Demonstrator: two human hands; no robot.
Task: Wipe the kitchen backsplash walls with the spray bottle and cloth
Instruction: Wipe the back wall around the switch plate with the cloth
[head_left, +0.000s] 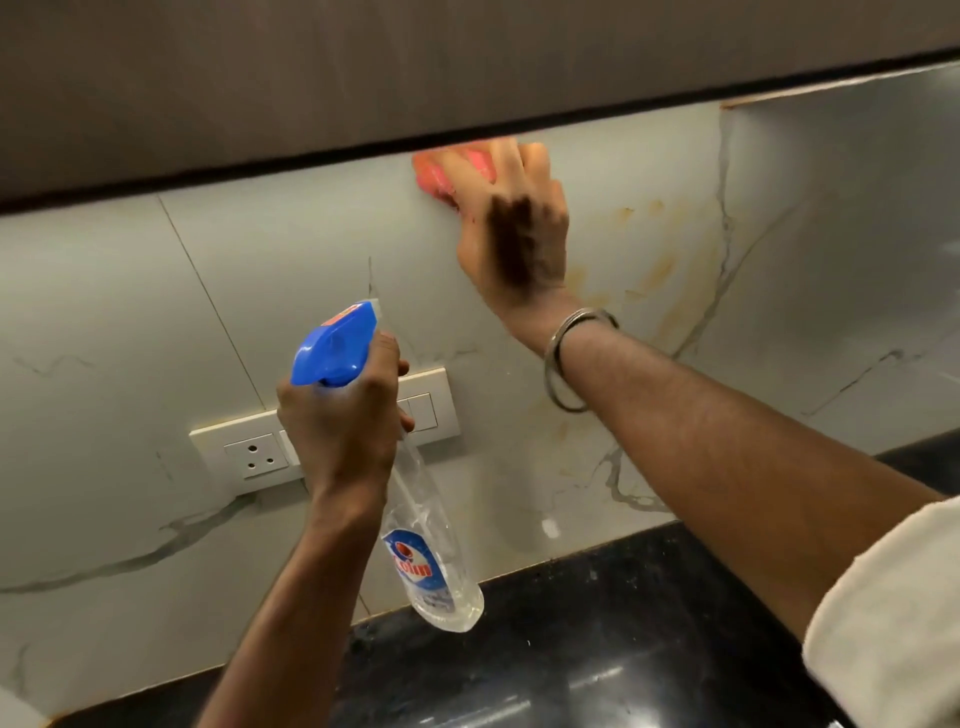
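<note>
hands cleaning a marble-look kitchen wall

the right hand presses a pink cloth flat against the backsplash, high up, just under the edge of a dark overhead cabinet. its fingers are spread over the cloth, blurred. a metal bangle circles that wrist. yellowish streaks mark the wall just right of the hand.

the left hand is wrapped tight around the neck of a clear spray bottle with a blue trigger head, held in the air in front of a white socket and switch plate. the bottle's base hangs above the black countertop.
</note>
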